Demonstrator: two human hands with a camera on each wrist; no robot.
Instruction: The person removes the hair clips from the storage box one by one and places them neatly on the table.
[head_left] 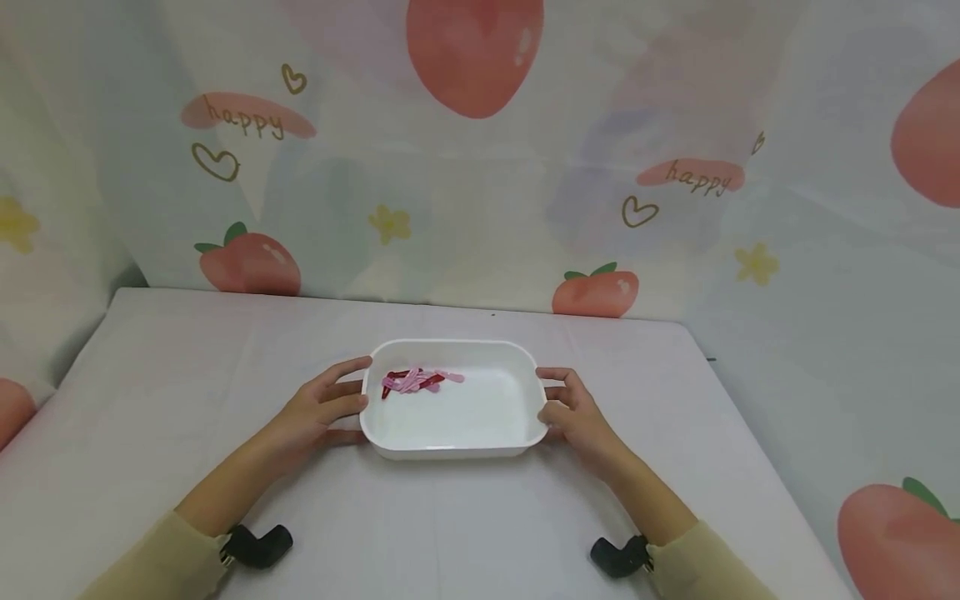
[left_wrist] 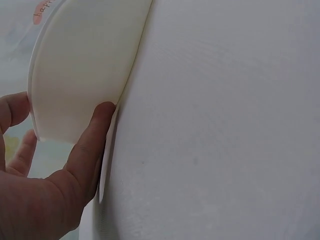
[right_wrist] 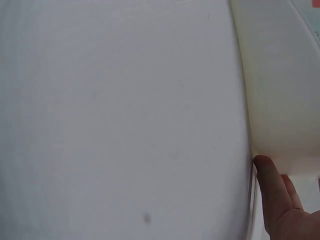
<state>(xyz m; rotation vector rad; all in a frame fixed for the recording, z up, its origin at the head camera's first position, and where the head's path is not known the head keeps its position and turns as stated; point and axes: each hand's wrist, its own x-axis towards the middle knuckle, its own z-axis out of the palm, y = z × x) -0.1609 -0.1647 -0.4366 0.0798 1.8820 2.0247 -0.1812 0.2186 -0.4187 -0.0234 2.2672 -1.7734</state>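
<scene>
A white rectangular tray with rounded corners is on the table in the head view. Toward its left end lies a small pile of pink and red hair clips. My left hand holds the tray's left end, with fingertips at the rim and one digit low against the side. At the opposite end, my right hand grips the rim. Each wrist view shows the tray's outer wall close up, with a digit of the left hand or right hand pressing its lower edge.
A white cloth covers the table. Behind it hangs a patterned curtain with peaches, hearts and lettering. Black curved devices sit at both sleeve cuffs, above the tabletop.
</scene>
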